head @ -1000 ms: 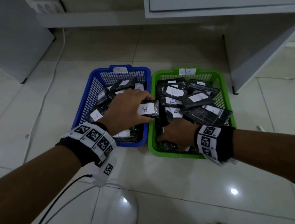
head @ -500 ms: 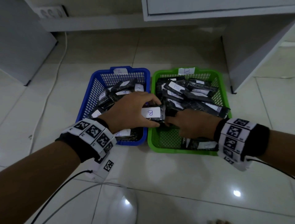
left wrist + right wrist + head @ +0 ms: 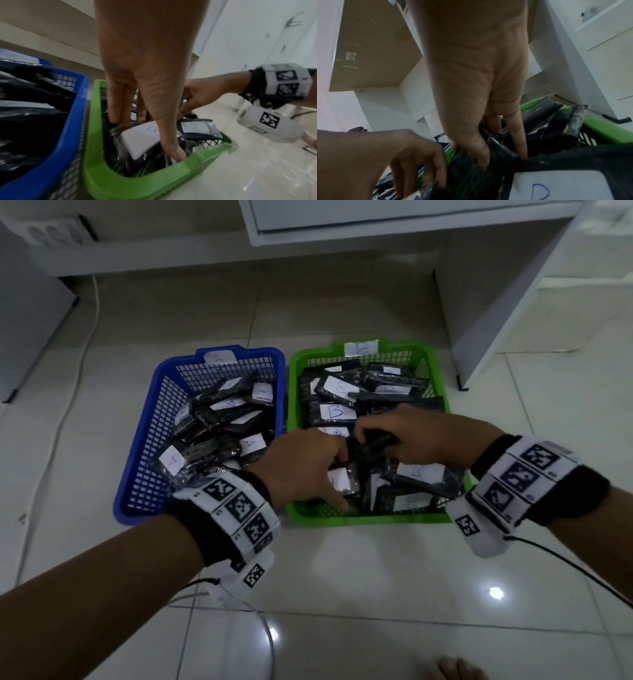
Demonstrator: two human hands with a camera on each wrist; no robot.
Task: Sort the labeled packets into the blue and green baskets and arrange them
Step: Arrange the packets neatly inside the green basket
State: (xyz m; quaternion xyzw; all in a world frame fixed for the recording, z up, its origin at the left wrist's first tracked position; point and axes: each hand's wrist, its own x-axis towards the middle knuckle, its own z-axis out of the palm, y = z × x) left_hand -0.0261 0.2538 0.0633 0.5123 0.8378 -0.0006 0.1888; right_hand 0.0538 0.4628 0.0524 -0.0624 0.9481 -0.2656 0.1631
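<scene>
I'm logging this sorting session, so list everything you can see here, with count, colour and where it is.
blue basket: one, blue, on the floor, left, tagged A
green basket: one, green, touching its right side, tagged B
packets: many, black with white labels, piled in both baskets
cables: several, white and black, on the floor
power strip: one, white, far left
furniture: white, behind the baskets
left hand: in the green basket, gripping a packet
right hand: in the green basket, gripping a packet
wristbands: two, black and white

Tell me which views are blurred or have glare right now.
Head view: dim overall, lamp glare on the floor tiles, edges bowed. Left wrist view: blue basket smeared, B label under the left hand readable. Right wrist view: soft and dark around the right hand.
</scene>
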